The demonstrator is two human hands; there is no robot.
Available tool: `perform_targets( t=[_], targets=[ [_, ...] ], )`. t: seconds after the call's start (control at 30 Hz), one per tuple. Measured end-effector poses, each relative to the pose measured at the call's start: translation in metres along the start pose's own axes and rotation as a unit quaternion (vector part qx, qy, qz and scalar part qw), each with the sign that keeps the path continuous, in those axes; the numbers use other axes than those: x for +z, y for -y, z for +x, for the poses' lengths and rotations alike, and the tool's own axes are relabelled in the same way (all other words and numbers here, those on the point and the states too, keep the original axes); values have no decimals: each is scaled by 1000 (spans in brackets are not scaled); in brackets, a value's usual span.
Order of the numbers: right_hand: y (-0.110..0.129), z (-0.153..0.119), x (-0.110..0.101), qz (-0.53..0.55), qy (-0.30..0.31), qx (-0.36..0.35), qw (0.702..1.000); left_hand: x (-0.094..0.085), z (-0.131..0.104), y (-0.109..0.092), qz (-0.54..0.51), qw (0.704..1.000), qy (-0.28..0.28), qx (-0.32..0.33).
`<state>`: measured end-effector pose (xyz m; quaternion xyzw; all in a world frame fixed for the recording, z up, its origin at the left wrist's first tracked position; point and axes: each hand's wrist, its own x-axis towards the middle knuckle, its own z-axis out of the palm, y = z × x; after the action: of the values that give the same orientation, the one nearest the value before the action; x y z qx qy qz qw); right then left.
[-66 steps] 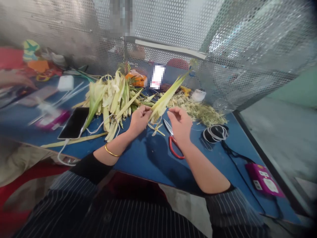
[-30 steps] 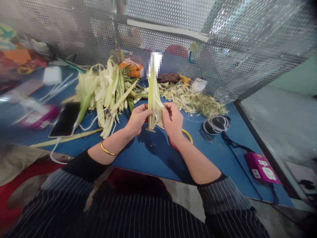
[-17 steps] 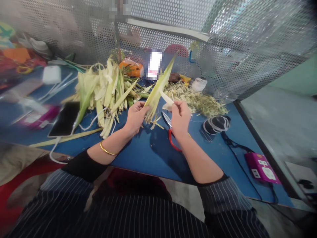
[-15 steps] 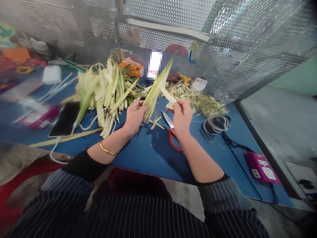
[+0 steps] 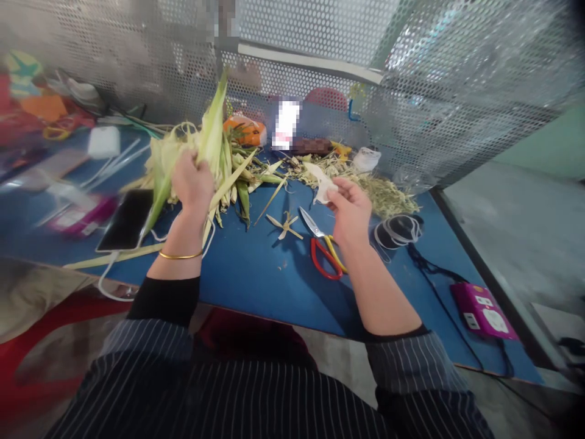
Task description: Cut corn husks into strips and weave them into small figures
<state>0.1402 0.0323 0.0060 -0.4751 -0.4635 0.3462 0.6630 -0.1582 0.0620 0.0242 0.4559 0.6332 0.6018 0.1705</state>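
My left hand (image 5: 192, 182) is closed on a long green husk leaf (image 5: 214, 125), which points upward over the pile of pale husks (image 5: 180, 143) at the left. Between the thumb and fingers of my right hand (image 5: 351, 210) is a short cream husk strip (image 5: 321, 182), held above the blue table. A small star-shaped piece of knotted husk (image 5: 286, 226) lies between my hands. Just right of it, scissors with red and yellow handles (image 5: 325, 259) rest below and partly beside my right hand.
A black phone (image 5: 127, 221) with a white cable lies at the left. Shredded husk (image 5: 388, 192) is heaped behind my right hand. Farther right are a cord-wrapped black object (image 5: 398, 230) and a magenta box (image 5: 483, 310). Perforated metal mesh (image 5: 311, 42) stands behind the table.
My left hand has moved left with the green leaf, over the husk pile. My right hand has shifted slightly right, its cream strip now apart from the leaf. More of the star-shaped piece and scissors shows.
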Motion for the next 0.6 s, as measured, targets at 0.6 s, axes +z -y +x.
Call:
perform_targets(
  t=[0.6],
  targets=[
    [15,-64,8,-167,241,-16,956,55,-106,-24,-284,891,311,-169]
  ],
)
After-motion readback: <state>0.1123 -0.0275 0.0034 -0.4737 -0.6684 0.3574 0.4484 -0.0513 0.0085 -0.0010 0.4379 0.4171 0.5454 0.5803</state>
